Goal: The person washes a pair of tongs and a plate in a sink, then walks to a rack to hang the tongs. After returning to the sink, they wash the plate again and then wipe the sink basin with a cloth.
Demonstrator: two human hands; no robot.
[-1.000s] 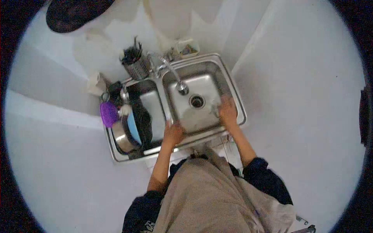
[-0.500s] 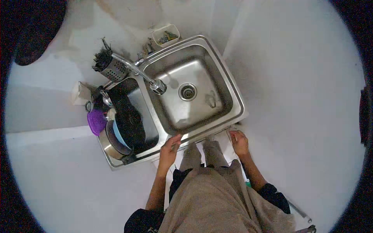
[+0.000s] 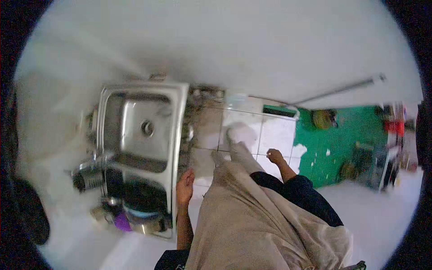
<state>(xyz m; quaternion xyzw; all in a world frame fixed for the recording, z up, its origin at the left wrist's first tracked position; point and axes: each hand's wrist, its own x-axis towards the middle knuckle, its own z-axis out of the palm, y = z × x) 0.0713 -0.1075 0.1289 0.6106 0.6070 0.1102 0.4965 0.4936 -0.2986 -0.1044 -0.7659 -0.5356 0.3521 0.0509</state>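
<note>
My left hand (image 3: 185, 185) hangs beside the front rim of the stainless steel sink (image 3: 178, 130). It appears to hold nothing, its fingers loosely apart, though blur softens them. Over the white floor tiles (image 3: 279, 126), to the right of my legs, is my right hand (image 3: 277, 157), fingers curled in and no object visible in them. The sink has a bowl with a round drain (image 3: 147, 128) and a smaller, dark second bowl (image 3: 135, 191). A metal pot (image 3: 146, 226), a light blue dish (image 3: 143, 213) and a purple item (image 3: 122, 222) sit at its near end.
A perforated utensil holder (image 3: 85, 180) and the blurred faucet (image 3: 101, 157) are at the sink's far side. To the right lies a green floor (image 3: 324, 148) with a rounded object (image 3: 321, 119) on it. A long metal bar (image 3: 337, 91) runs along the wall.
My view and body have turned right, so the sink now sits at the left and the tiled and green floors show. My left hand has moved off the sink's front edge; my right hand has curled.
</note>
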